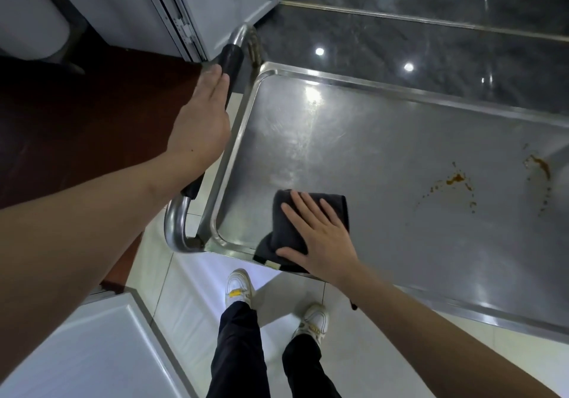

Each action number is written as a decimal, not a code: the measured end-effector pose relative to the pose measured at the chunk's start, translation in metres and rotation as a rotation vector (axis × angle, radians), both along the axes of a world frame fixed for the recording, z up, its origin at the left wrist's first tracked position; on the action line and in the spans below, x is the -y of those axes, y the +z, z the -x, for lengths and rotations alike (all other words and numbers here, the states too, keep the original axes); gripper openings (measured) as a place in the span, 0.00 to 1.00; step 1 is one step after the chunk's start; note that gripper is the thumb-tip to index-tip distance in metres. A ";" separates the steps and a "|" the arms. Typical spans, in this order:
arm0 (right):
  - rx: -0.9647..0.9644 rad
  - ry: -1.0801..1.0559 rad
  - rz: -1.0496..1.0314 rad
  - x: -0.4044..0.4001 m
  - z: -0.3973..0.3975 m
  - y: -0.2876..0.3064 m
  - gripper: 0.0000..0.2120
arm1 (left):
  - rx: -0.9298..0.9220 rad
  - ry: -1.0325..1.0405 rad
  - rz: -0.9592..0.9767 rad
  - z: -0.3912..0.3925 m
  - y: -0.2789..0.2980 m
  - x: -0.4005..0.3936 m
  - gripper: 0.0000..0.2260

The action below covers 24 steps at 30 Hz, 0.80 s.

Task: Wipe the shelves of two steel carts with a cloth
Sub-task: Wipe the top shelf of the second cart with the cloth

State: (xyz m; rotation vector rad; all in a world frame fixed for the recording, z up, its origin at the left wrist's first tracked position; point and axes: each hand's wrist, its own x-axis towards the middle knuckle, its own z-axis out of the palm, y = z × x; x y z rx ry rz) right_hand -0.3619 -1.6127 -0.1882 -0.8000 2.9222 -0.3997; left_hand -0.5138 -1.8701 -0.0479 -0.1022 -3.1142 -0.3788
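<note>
A steel cart's top shelf (pixel 385 157) fills the middle and right of the head view. A folded dark cloth (pixel 289 228) lies at the shelf's near left corner, hanging partly over the front rim. My right hand (pixel 320 234) presses flat on the cloth with straight, spread fingers. My left hand (pixel 200 129) grips the cart's black-sleeved handle bar (pixel 231 58) at the shelf's left end. Brown stains (pixel 455 180) mark the shelf to the right of the cloth.
White cabinet doors (pixel 221 3) stand behind the handle and another white panel (pixel 92 351) is at the lower left. A dark polished stone ledge (pixel 415 43) runs behind the cart. My legs and white shoes (pixel 240 286) stand on pale floor tiles below the shelf's front rim.
</note>
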 end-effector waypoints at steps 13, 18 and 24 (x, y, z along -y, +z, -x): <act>0.026 0.024 0.002 0.103 0.035 -0.003 0.42 | -0.023 0.019 -0.010 -0.001 -0.001 0.000 0.28; 0.003 -0.065 0.012 0.108 0.097 -0.003 0.40 | -0.053 0.006 -0.018 0.000 -0.003 -0.001 0.27; 0.022 -0.110 0.026 0.105 0.176 0.003 0.38 | -0.058 -0.015 0.008 0.001 -0.007 0.001 0.28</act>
